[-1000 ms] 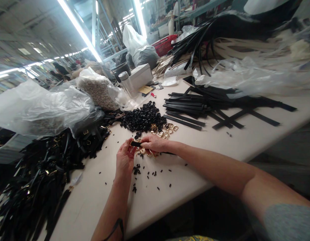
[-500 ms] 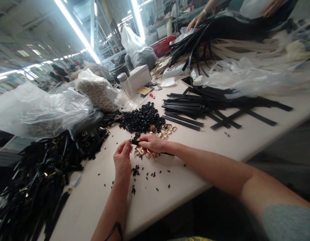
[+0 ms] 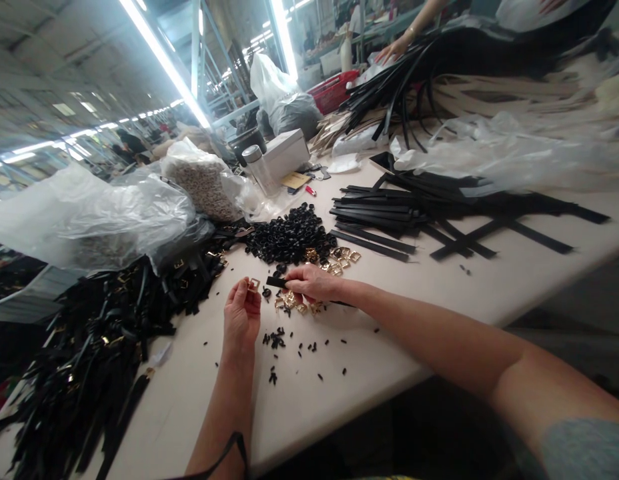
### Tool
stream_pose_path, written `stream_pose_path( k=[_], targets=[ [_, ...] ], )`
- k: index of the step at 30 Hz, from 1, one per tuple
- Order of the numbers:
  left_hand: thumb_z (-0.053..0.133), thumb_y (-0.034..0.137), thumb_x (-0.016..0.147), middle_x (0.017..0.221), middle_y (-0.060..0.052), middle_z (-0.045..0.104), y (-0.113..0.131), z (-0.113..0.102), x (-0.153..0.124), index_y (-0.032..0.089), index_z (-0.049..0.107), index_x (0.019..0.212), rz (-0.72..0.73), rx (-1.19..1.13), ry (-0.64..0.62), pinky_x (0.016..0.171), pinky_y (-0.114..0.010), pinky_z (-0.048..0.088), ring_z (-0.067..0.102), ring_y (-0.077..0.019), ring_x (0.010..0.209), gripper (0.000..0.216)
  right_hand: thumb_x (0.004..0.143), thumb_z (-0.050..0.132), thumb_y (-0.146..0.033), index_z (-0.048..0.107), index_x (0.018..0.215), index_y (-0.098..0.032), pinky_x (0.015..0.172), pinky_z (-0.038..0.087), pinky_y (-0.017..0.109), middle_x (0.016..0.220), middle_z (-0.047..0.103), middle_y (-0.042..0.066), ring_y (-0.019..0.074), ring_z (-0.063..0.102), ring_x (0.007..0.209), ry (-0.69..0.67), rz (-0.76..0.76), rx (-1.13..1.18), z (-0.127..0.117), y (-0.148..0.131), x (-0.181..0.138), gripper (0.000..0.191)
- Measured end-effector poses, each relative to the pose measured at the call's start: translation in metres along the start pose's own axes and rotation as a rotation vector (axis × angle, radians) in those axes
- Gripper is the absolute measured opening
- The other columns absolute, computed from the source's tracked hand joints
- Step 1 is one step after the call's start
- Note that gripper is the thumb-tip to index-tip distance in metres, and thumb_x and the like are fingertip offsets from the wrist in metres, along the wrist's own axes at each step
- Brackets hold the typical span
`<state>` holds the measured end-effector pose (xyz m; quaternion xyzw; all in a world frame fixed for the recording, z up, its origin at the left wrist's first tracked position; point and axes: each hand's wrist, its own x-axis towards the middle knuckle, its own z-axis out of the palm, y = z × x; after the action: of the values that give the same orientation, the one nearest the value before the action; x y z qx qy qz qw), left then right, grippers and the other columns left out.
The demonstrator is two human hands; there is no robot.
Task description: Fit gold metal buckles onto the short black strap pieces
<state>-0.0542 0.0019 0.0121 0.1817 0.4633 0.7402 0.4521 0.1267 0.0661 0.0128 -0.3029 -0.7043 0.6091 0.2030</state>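
Observation:
My left hand [image 3: 243, 310] pinches a gold buckle [image 3: 254, 285] between thumb and fingers. Facing it across a small gap, my right hand [image 3: 312, 283] is closed on a black strap [image 3: 276, 282], whose short flat end sticks out to the left. The rest of that strap runs under my right hand and shows again beside the wrist. Below the right hand lie loose gold buckles [image 3: 289, 303]. A heap of small black loops [image 3: 292, 237] rises just beyond both hands, with more gold buckles [image 3: 344, 259] at its right edge.
Cut black straps [image 3: 374, 205] lie at the right, near crumpled clear plastic [image 3: 514, 150]. Buckled straps [image 3: 84, 367] are piled at the left beside plastic bags [image 3: 134, 213]. Small black bits [image 3: 277, 340] dot the tabletop. Another person's hand [image 3: 394, 50] touches long straps at the back.
The gold buckle and the strap end, close together before, are now apart. My left hand has turned so the buckle shows. The view has shifted slightly left.

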Motion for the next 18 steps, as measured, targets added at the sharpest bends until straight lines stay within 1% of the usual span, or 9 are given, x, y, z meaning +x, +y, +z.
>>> stream_pose_path(
  k=[2,4,7,9,12,15,18],
  targets=[
    [0.075,0.016,0.074,0.072,0.001,0.067,0.000,-0.001,0.000,0.014,0.067,0.078,-0.070,-0.046,-0.023,0.057,-0.012,0.049,0.062,-0.0048,0.061,0.009,0.083,0.049,-0.020,0.064,0.085,-0.013,0.038,0.030,0.015,0.053,0.056,-0.005,0.0045,0.042,0.036,0.006,0.000,0.002,0.000,-0.001,-0.001,0.017],
    [0.070,0.015,0.079,0.073,0.001,0.067,-0.001,-0.001,0.000,0.014,0.067,0.078,-0.147,-0.096,-0.019,0.057,-0.011,0.050,0.062,-0.0045,0.061,0.004,0.083,0.049,-0.020,0.064,0.085,-0.013,0.037,0.031,0.015,0.053,0.057,-0.004,0.0047,0.042,0.037,0.009,-0.011,-0.006,-0.001,-0.002,-0.001,0.017],
    [0.064,0.015,0.085,0.071,0.001,0.067,-0.001,0.000,0.000,0.014,0.067,0.078,-0.257,-0.169,-0.005,0.056,-0.011,0.050,0.062,-0.0048,0.061,0.008,0.083,0.049,-0.021,0.064,0.086,-0.013,0.037,0.031,0.015,0.054,0.057,-0.004,0.0043,0.042,0.037,-0.003,-0.034,-0.003,-0.001,-0.002,-0.002,0.017],
    [0.061,0.014,0.087,0.070,0.001,0.067,-0.002,0.001,-0.001,0.014,0.067,0.078,-0.295,-0.190,0.008,0.054,-0.012,0.050,0.062,-0.0052,0.059,0.011,0.083,0.049,-0.022,0.064,0.087,-0.013,0.038,0.032,0.015,0.055,0.057,-0.005,0.0041,0.043,0.038,-0.033,-0.046,0.013,0.000,-0.002,-0.003,0.018],
    [0.061,0.012,0.086,0.071,0.000,0.068,-0.005,0.003,-0.003,0.014,0.067,0.077,-0.278,-0.167,0.046,0.055,-0.013,0.051,0.064,-0.0063,0.061,0.011,0.084,0.048,-0.021,0.064,0.089,-0.013,0.040,0.034,0.014,0.055,0.057,-0.005,0.0042,0.045,0.040,-0.076,-0.057,0.043,0.002,-0.003,-0.004,0.018],
    [0.070,0.014,0.079,0.073,0.000,0.070,-0.010,0.003,-0.005,0.014,0.068,0.078,-0.208,-0.108,0.014,0.057,-0.015,0.053,0.065,-0.0074,0.063,0.003,0.084,0.048,-0.020,0.065,0.091,-0.013,0.041,0.034,0.015,0.055,0.057,-0.005,0.0042,0.045,0.040,-0.048,-0.044,0.021,0.004,-0.004,-0.005,0.019],
    [0.082,0.019,0.066,0.077,0.000,0.071,-0.014,0.002,-0.006,0.015,0.068,0.077,-0.119,-0.035,-0.060,0.059,-0.017,0.054,0.065,-0.0086,0.064,0.018,0.083,0.049,-0.018,0.066,0.087,-0.013,0.043,0.034,0.015,0.054,0.056,-0.004,0.0044,0.046,0.041,0.017,-0.042,-0.084,0.004,-0.006,-0.005,0.018]
  ],
)
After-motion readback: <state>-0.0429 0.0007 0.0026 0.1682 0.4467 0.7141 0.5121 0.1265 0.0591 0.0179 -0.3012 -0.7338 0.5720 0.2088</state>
